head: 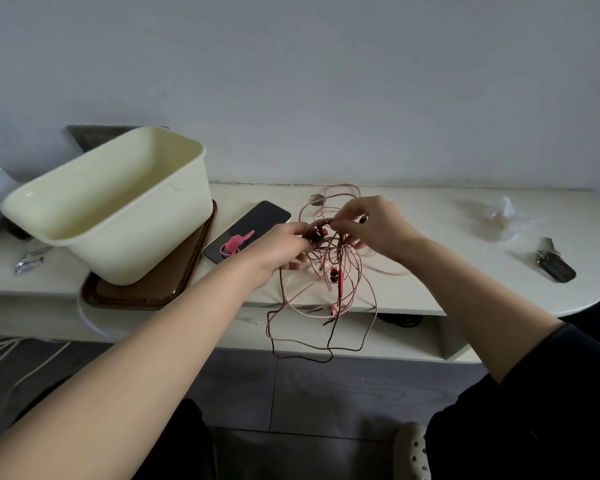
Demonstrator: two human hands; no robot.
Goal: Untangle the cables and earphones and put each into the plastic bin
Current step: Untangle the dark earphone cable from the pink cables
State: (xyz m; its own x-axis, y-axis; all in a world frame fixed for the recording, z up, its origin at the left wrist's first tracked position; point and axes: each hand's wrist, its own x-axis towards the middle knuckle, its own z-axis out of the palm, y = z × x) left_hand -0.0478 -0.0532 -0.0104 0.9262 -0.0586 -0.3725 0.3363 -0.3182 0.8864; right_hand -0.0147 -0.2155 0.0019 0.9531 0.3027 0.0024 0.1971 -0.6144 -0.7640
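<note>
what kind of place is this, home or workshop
Probably a room at home, not a workshop: a cream desk against a plain wall carries a phone, keys and a plastic bin on a brown tray, with tangled earphone cables held over it.

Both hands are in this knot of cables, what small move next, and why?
Probably draw the left hand and right hand gently apart to loosen the cable tangle: both pinch it up top, loops hang knotted below, and the plastic bin looks empty.
</note>
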